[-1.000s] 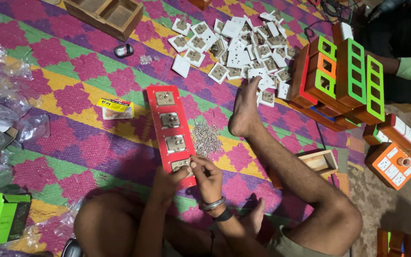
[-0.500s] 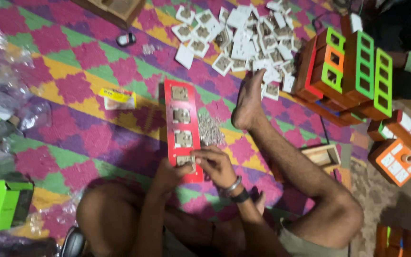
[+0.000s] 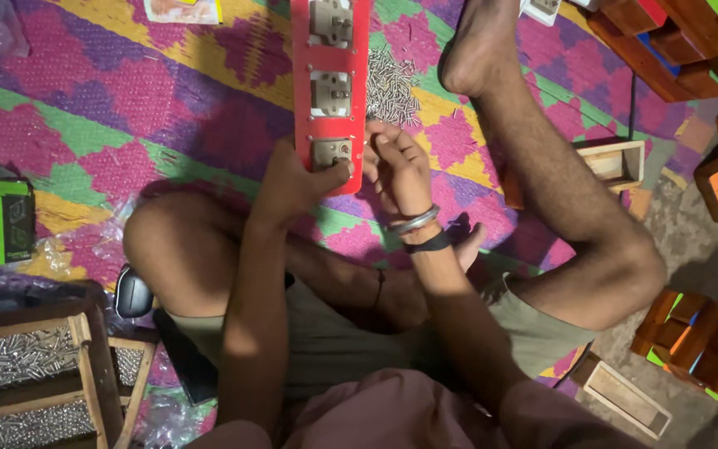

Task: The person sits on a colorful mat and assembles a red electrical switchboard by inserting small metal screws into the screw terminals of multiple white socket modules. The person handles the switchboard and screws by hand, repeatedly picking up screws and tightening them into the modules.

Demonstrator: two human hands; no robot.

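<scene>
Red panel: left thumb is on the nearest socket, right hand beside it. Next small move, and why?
Probably the right hand reaches to the loose screw pile just beyond its fingers. The left hand grips the red panel at its near end, thumb pressing the nearest socket, so that piece looks steadied; the right hand appears empty.

patterned woven floor mat (image 3: 126,108) (pink, green, yellow), bare dusty floor (image 3: 700,266) at right, dim warm light
</scene>
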